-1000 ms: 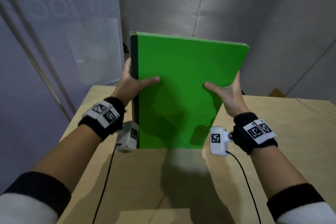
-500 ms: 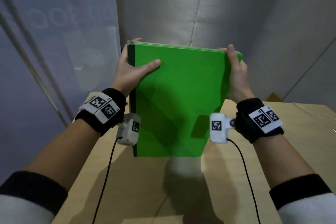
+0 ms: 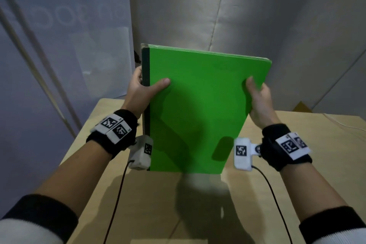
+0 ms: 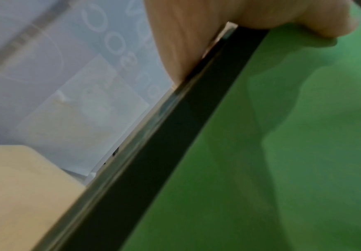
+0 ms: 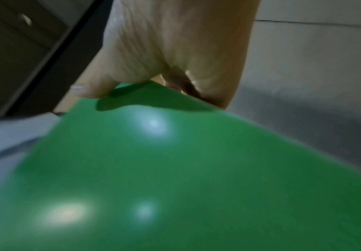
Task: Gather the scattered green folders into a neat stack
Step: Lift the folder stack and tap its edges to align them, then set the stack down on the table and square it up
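Note:
A stack of green folders [image 3: 198, 109] with a dark spine on its left stands upright on its bottom edge on the wooden table [image 3: 316, 164]. Several sheet edges show along its top. My left hand [image 3: 144, 89] grips the spine side, thumb on the front cover, fingers behind. My right hand [image 3: 257, 95] grips the right edge the same way. In the left wrist view the dark spine [image 4: 175, 135] runs beside the green cover [image 4: 293, 152] under my thumb. The right wrist view shows the green cover [image 5: 175, 178] below my right hand [image 5: 164, 51].
Grey padded walls [image 3: 257, 16] close in behind the table, and a translucent panel [image 3: 59, 45] stands on the left. A small yellow-brown object [image 3: 302, 106] sits beyond the table's far right edge. White cable [image 3: 340, 124] lies at the right. Bare tabletop [image 3: 198, 204] lies in front of the stack.
Both hands slid from the stack's top corners back down to its side edges. The stack came down a little and now stands lower toward the table.

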{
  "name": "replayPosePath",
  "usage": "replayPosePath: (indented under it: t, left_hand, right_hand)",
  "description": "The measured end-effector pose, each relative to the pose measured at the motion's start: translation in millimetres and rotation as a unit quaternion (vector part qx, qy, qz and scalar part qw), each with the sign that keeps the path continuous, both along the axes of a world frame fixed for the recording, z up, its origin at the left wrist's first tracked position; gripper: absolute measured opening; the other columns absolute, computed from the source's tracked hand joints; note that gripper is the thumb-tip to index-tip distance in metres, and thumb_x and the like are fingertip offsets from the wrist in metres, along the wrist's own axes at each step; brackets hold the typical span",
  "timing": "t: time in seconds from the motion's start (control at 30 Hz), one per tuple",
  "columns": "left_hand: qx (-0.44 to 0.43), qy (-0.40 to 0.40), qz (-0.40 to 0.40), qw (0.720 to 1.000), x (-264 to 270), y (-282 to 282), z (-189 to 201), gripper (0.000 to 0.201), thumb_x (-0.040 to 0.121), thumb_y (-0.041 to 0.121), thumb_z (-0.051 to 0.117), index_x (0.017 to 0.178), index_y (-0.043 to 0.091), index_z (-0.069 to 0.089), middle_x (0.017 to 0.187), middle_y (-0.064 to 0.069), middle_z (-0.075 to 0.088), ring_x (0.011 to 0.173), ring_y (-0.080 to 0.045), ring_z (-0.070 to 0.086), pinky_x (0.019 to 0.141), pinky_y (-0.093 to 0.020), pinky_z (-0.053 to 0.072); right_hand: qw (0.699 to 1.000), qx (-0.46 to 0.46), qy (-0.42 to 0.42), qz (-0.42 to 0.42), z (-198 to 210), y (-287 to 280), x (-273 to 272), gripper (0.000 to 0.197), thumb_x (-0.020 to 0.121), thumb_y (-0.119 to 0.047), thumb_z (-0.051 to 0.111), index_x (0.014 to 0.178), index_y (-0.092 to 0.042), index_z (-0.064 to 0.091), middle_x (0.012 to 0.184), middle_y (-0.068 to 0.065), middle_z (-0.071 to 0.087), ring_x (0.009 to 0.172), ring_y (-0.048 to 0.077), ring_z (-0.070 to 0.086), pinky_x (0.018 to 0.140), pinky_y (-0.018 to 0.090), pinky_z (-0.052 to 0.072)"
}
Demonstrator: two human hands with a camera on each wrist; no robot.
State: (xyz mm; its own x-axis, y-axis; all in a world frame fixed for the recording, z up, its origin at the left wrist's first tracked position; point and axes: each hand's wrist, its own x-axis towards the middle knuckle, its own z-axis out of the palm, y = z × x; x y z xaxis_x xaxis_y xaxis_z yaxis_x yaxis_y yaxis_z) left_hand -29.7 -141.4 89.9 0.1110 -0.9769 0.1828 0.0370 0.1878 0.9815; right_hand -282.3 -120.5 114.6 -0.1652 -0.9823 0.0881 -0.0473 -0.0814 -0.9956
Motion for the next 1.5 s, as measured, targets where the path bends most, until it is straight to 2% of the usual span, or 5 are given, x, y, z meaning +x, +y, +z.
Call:
replayPosePath:
  t: [0.23,0.4,0.77,1.0,1.5]
  left_hand:
    - [0.101,-0.047,-0.013,0.994,-1,10,-59,0.094,0.053,0.033,0.085,0.134,0.01,0.044,0.131,-0.009,0.059,0.116,-0.026,0.059,0.101,-0.049,0.047]
    - [0.125,-0.074,-0.024,0.989,-2,10,-88,0.07,0.072,0.007,0.077,0.134,0.013,0.044,0.119,0.0,0.059,0.103,-0.017,0.058,0.081,-0.026,0.051]
    - [0.15,-0.049,0.046,0.986,-8,2,-81,0.103,0.04,0.046,0.09,0.128,0.009,0.051,0.125,-0.012,0.063,0.115,-0.03,0.061,0.099,-0.05,0.049]
    - [0.214,-0.057,0.042,0.974,-15,3,-68,0.108,0.043,0.052,0.087,0.125,-0.009,0.054,0.119,-0.022,0.064,0.109,-0.033,0.062,0.089,-0.038,0.052]
    - [0.401,-0.111,-0.014,0.909,-30,61,-125,0.089,0.073,0.041,0.076,0.137,-0.008,0.039,0.147,-0.024,0.04,0.134,-0.039,0.04,0.108,-0.044,0.035]
  right_hand:
    - [0.99,0.132,0.052,0.024,-75,14,3,0.079,0.076,-0.018,0.075,0.139,0.002,0.031,0.115,0.001,0.049,0.117,0.018,0.047,0.06,-0.002,0.041]
    - [0.984,0.174,0.044,0.006,-115,2,8,0.105,0.054,-0.027,0.089,0.14,-0.005,0.032,0.131,0.003,0.05,0.125,0.022,0.048,0.11,0.039,0.036]
    - [0.989,0.144,0.001,-0.044,-121,-4,10,0.063,0.075,-0.003,0.074,0.13,-0.001,0.043,0.13,0.016,0.057,0.098,0.015,0.058,0.101,0.029,0.039]
    - [0.98,0.19,0.052,-0.029,-96,0,6,0.119,0.051,-0.044,0.082,0.147,-0.003,0.023,0.15,0.017,0.035,0.137,0.029,0.035,0.112,0.044,0.029]
    - [0.906,0.387,0.169,0.004,-150,59,-13,0.099,0.076,-0.049,0.068,0.145,0.005,0.021,0.153,0.026,0.026,0.139,0.041,0.03,0.109,0.054,0.029]
